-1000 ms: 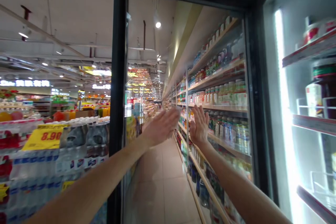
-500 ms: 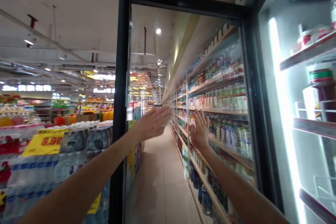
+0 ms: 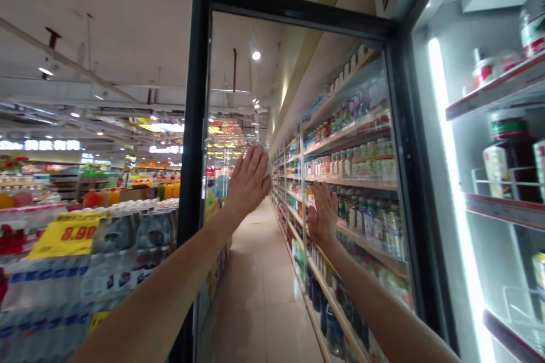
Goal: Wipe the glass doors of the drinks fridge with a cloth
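A glass cooler door (image 3: 196, 142) with a black frame stands swung out in front of me. My left hand (image 3: 250, 181) is raised flat at the pane, fingers straight and close together. A bit of white cloth (image 3: 268, 166) shows past its fingertips, mostly hidden under the hand. To the right, my right hand (image 3: 323, 214) is held up with fingers extended and palm towards the glass, holding nothing visible. Whether it touches the pane I cannot tell.
The lit cooler (image 3: 434, 181) with shelved bottles is at the right. Through the glass, long drink shelves (image 3: 353, 181) line an aisle floor (image 3: 247, 283). Stacked packs of bottled water (image 3: 51, 289) with a yellow price sign (image 3: 68, 233) stand left of the door.
My left hand has turned from slanting rightward to fingers upward and shifted slightly left and up, exposing the white edge. The right hand stays nearly in place. The view has shifted slightly.
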`<state>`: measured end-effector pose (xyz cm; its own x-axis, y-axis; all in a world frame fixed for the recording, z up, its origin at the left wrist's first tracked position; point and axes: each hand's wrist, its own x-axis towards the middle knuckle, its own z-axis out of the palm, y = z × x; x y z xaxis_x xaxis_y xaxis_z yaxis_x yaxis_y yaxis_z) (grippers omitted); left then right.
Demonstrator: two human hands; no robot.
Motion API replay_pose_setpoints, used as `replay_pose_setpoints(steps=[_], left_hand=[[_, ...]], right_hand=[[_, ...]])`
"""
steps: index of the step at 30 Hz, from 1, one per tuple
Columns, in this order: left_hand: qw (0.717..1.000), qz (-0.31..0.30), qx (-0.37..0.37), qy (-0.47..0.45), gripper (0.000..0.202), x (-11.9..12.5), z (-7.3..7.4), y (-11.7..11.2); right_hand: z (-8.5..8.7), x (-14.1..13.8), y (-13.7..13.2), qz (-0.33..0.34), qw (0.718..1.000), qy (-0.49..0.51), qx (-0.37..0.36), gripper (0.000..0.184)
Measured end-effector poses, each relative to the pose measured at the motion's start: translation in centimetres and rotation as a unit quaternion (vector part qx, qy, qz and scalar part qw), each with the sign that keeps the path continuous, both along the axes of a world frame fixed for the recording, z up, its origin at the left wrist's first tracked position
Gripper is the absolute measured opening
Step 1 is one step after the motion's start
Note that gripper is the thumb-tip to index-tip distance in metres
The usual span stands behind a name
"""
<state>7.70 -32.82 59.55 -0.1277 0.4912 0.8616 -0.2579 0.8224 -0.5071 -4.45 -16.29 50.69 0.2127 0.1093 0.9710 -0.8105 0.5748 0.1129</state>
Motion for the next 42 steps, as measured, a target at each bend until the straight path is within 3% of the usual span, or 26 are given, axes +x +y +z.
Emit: replay_pose_setpoints(steps=[1,4,6,8,10,12,16,18,22,25,27,31,33,36,39,41,42], left_hand=[[1.000,-0.002,-0.020,-0.016,0.052,-0.1,-0.4,0.2],[0.976,-0.006,-0.172,-0.132,0.051,-0.2,-2.4,0.7],[0.961,-0.009,-0.217,-0.171,0.051,-0.2,-2.7,0.6],[0.978,-0.012,-0.158,-0.135,0.052,0.0,-1.7,0.0],[0.997,-0.013,-0.047,-0.062,0.053,0.2,-0.5,-0.5],[1.000,-0.013,0.009,-0.022,0.054,0.3,-0.5,-0.6],[0.987,-0.014,-0.111,-0.112,0.053,-0.5,-4.0,0.8],[0.984,-0.025,-0.121,-0.128,0.054,-1.3,-5.4,1.7],[0.993,-0.095,-0.019,-0.071,0.061,-1.9,-5.2,2.1],[0.990,-0.112,0.015,-0.087,0.066,-0.1,-4.5,0.4],[0.991,-0.087,0.025,-0.097,0.069,1.6,-4.5,-1.4],[0.995,-0.042,0.092,-0.019,0.062,3.6,-5.2,-4.2],[0.995,-0.027,0.100,0.008,0.061,3.4,-5.5,-4.5],[0.996,-0.015,0.088,0.024,0.062,3.0,-5.6,-4.0],[0.996,-0.001,0.089,0.026,0.063,2.9,-5.6,-3.6],[0.995,0.005,0.093,0.030,0.064,2.8,-5.7,-3.7],[0.995,0.005,0.095,0.031,0.064,2.8,-5.7,-3.7]], right_hand=[[0.0,0.0,0.0,-0.002,1.000,0.000,-0.001,0.050],[0.0,0.1,0.2,-0.002,1.000,0.000,0.004,0.050],[0.1,0.1,0.1,0.002,1.000,0.003,0.005,0.050],[0.0,0.1,0.1,0.006,1.000,0.000,0.001,0.049],[0.0,0.0,0.0,0.009,1.000,0.001,-0.005,0.049],[0.0,-0.1,0.0,0.010,1.000,0.002,-0.005,0.049],[0.1,0.0,0.2,0.013,1.000,0.011,-0.001,0.049],[0.3,0.7,0.0,0.020,0.999,0.026,0.014,0.049],[0.5,3.5,-2.3,0.131,0.987,0.055,0.078,0.051],[0.6,5.8,-5.0,0.190,0.980,0.011,0.060,0.051],[0.8,6.9,-6.8,0.171,0.984,-0.019,0.037,0.049],[2.0,7.4,-8.7,0.066,0.996,-0.047,0.044,0.046],[2.5,6.2,-7.4,-0.004,0.996,-0.051,0.070,0.044],[3.0,2.1,-1.0,-0.092,0.989,-0.086,0.073,0.040],[3.7,-2.8,6.9,-0.122,0.981,-0.149,-0.014,0.041],[4.3,-4.4,9.1,-0.117,0.971,-0.183,-0.104,0.045],[4.5,-4.2,8.7,-0.107,0.970,-0.181,-0.125,0.046]])
